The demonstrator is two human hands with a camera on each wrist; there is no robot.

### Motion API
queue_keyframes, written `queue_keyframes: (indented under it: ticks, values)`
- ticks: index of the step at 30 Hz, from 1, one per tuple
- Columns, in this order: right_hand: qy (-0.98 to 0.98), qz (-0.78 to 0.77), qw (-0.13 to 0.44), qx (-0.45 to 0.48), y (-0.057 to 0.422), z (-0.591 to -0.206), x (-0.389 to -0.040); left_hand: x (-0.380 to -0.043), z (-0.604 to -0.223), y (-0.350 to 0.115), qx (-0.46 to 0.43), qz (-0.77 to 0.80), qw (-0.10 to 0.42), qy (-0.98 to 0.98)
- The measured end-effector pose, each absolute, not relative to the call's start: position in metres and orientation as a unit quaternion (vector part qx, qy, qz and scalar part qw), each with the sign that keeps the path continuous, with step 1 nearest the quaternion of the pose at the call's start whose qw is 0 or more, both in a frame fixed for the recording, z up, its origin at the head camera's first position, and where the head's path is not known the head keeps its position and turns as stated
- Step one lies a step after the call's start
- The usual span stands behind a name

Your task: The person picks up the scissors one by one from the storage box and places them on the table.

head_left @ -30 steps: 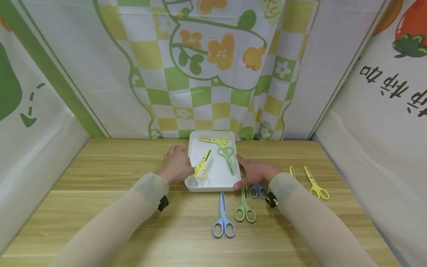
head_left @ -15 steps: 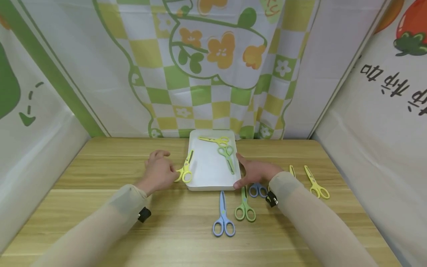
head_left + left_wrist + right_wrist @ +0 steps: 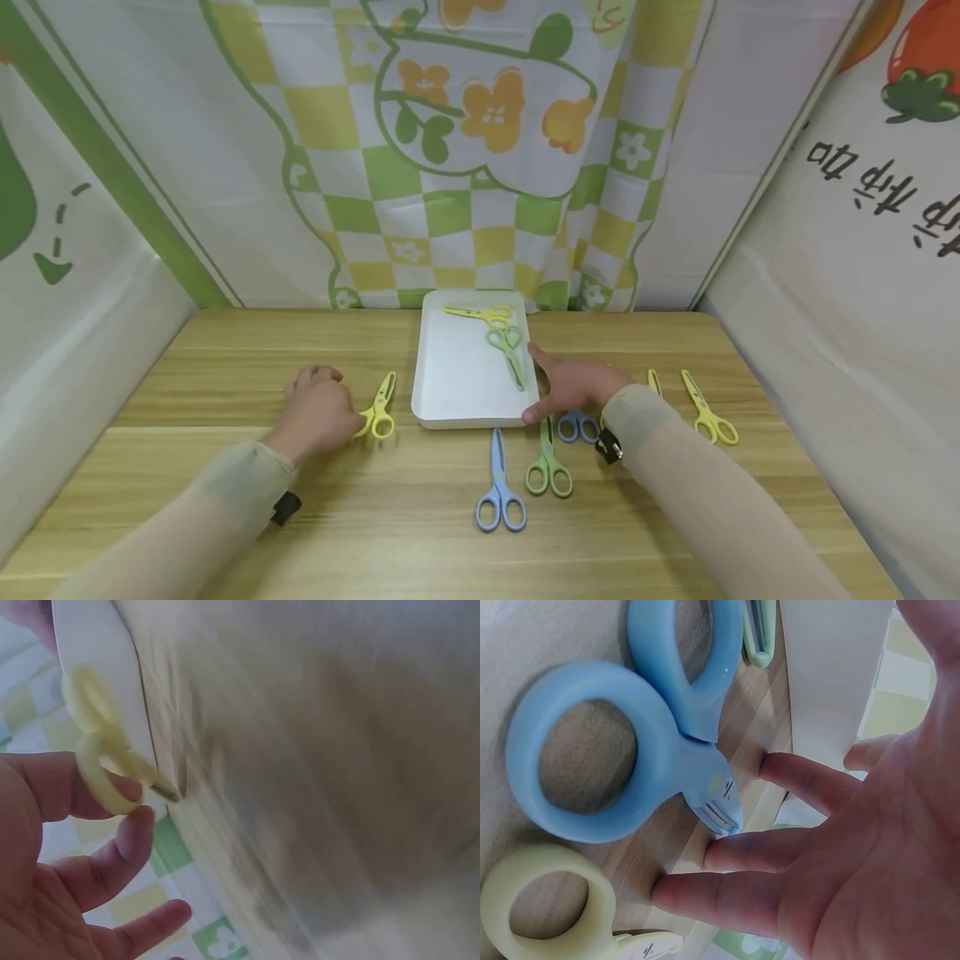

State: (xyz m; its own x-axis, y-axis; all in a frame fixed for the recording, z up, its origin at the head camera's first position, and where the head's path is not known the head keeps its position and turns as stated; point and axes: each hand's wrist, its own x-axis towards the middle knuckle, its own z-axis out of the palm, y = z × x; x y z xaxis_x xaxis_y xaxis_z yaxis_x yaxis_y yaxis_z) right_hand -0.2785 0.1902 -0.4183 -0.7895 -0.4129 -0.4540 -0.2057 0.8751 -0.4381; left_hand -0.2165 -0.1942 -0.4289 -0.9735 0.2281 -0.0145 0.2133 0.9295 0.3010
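My left hand pinches a pair of yellow scissors by a finger loop, left of the white tray. In the left wrist view the yellow scissors hang from the fingertips, one loop between thumb and fingers. My right hand rests against the tray's right wall, its thumb near the front corner. In the right wrist view that hand has its fingers extended down to the table. Inside the tray lie yellow scissors and green scissors.
Blue scissors and green scissors lie in front of the tray. Another blue pair is partly under the right hand. Yellow scissors lie at the right, with a further yellow pair mostly behind the arm. A patterned curtain hangs behind.
My left hand has carried the yellow scissors from over the tray leftward and toward me, out past the tray's left edge. The right hand has stayed in place.
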Motion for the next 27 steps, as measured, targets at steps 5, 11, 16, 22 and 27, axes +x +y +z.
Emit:
queue_keyframes:
  ticks: [5, 11, 16, 22, 27]
  values:
    - [0.928, -0.187, 0.276, -0.168, 0.191, -0.42, -0.28, -0.2, -0.428, -0.189, 0.112, 0.128, 0.047, 0.984]
    - [0.928, -0.184, 0.277, -0.168, 0.191, -0.42, -0.28, -0.19, -0.424, -0.186, 0.142, 0.097, 0.059, 0.983]
    - [0.927, -0.185, 0.28, -0.167, 0.191, -0.421, -0.28, -0.194, -0.429, -0.189, 0.239, 0.091, 0.027, 0.966]
    - [0.926, -0.187, 0.281, -0.168, 0.19, -0.422, -0.28, -0.2, -0.437, -0.194, 0.28, 0.083, 0.037, 0.956]
    - [0.926, -0.19, 0.279, -0.169, 0.19, -0.423, -0.281, -0.198, -0.437, -0.191, 0.281, 0.082, 0.047, 0.955]
